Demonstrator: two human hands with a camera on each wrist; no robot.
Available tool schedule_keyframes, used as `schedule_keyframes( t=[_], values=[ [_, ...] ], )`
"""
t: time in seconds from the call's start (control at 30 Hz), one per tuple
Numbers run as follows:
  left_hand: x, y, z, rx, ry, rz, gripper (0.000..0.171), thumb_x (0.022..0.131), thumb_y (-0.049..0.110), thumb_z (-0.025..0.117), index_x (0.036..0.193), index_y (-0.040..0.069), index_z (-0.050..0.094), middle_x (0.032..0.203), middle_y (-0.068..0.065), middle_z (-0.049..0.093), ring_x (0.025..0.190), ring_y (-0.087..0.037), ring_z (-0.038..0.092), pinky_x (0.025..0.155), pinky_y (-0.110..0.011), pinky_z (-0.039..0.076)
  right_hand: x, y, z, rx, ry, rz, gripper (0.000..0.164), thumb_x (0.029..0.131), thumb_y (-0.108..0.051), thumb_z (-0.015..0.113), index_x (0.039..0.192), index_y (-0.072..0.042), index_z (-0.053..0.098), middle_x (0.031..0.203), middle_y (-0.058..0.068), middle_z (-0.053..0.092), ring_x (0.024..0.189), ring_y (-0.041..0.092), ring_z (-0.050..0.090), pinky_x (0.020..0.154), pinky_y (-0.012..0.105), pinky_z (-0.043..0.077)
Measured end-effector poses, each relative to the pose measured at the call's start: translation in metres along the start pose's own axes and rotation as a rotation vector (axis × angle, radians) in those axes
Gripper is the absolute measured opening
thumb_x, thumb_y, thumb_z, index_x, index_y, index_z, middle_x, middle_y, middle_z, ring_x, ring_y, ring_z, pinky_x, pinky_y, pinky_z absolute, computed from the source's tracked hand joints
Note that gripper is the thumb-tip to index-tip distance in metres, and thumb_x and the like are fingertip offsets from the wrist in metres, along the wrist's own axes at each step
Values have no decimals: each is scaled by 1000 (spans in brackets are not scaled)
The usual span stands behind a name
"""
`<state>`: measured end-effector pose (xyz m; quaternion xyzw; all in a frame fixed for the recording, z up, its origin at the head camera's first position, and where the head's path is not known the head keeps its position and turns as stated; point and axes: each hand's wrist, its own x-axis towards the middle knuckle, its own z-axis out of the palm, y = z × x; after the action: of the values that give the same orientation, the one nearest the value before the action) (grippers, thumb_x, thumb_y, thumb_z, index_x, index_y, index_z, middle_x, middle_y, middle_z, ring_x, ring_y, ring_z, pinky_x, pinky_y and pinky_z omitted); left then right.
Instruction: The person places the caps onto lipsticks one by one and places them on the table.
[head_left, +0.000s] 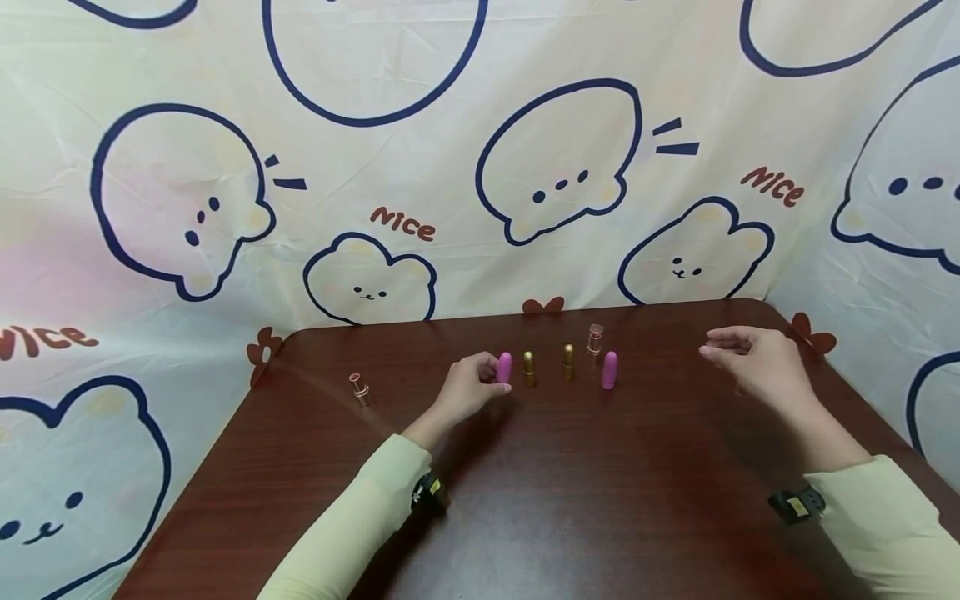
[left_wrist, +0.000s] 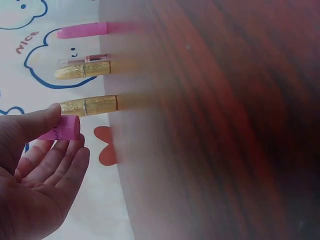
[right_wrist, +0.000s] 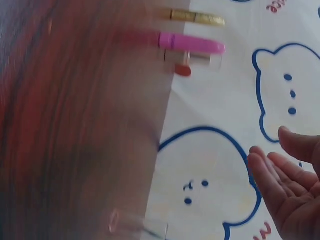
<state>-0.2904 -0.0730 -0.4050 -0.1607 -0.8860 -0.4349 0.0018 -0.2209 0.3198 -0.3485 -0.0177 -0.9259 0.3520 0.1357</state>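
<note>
My left hand [head_left: 470, 385] pinches a pink lipstick tube [head_left: 505, 368] between thumb and fingers. In the left wrist view the thumb lies along the upper side of that held tube [left_wrist: 70, 128]. Just right of it stand two gold lipstick tubes, one nearer [head_left: 529, 369] and one farther along [head_left: 568, 362]. A second pink lipstick tube [head_left: 610, 370] stands upright past them. My right hand [head_left: 761, 367] hovers over the table's right side, holding nothing, fingers loosely bent and thumb apart. Below it in the right wrist view is a small clear cap [right_wrist: 140, 226].
A clear-cased lipstick [head_left: 595, 339] stands behind the second pink tube. Off to the left, an uncapped lipstick [head_left: 360, 389] stands alone on the brown wooden table [head_left: 570, 500]. A printed cloth [head_left: 450, 167] with cartoon bears hangs behind the table's back edge and along its sides.
</note>
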Motion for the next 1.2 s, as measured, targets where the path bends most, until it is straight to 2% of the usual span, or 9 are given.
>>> schedule_keyframes(
  t=[0.07, 0.13, 0.3, 0.53, 0.8, 0.97, 1.2],
  values=[
    [2, -2, 0, 5, 3, -1, 21, 83, 10, 78, 100, 6, 66, 94, -5, 68, 86, -20, 62, 80, -37, 52, 1, 5, -6, -22, 13, 22, 49, 93, -37, 65, 121, 4, 62, 103, 28, 67, 62, 27, 65, 54, 38, 51],
    [3, -3, 1, 12, 5, -1, 22, 82, 10, 79, 100, 6, 66, 93, -5, 67, 85, -19, 62, 79, -37, 52, 3, 10, -11, -55, 31, 39, 48, 93, -34, 66, 119, 6, 61, 100, 29, 67, 60, 29, 67, 56, 41, 51],
    [6, -8, 2, 35, 11, -21, 23, 81, 9, 80, 98, 4, 66, 90, -6, 67, 83, -19, 62, 78, -36, 52, 7, 24, -20, -159, 45, 76, 47, 92, -28, 68, 115, 13, 60, 101, 33, 64, 87, 45, 62, 70, 54, 50],
    [11, -14, 4, 76, 8, -62, 21, 80, 7, 80, 97, 3, 67, 88, -6, 66, 83, -20, 60, 78, -36, 50, 11, 41, -24, -226, -19, 80, 50, 89, -23, 71, 113, 18, 57, 105, 37, 60, 90, 50, 57, 71, 56, 48],
    [14, -16, 5, 121, 2, -69, 20, 79, 9, 81, 93, 4, 68, 84, -4, 66, 79, -18, 59, 74, -35, 49, 17, 56, -22, -245, -130, 139, 58, 85, -24, 74, 116, 21, 54, 114, 41, 54, 99, 55, 52, 79, 61, 44],
    [16, -15, 6, 120, -24, -90, 22, 78, 8, 81, 96, 3, 68, 86, -5, 66, 80, -19, 59, 73, -34, 50, 20, 62, -20, -243, -162, 152, 60, 84, -23, 75, 115, 23, 52, 111, 40, 55, 100, 55, 51, 80, 61, 44],
    [18, -12, 8, 126, -58, -108, 22, 78, 6, 81, 96, 3, 68, 87, -6, 65, 78, -20, 59, 71, -33, 51, 24, 68, -18, -225, -193, 173, 56, 83, -18, 76, 113, 23, 53, 102, 32, 64, 99, 51, 53, 78, 57, 46]
  ],
)
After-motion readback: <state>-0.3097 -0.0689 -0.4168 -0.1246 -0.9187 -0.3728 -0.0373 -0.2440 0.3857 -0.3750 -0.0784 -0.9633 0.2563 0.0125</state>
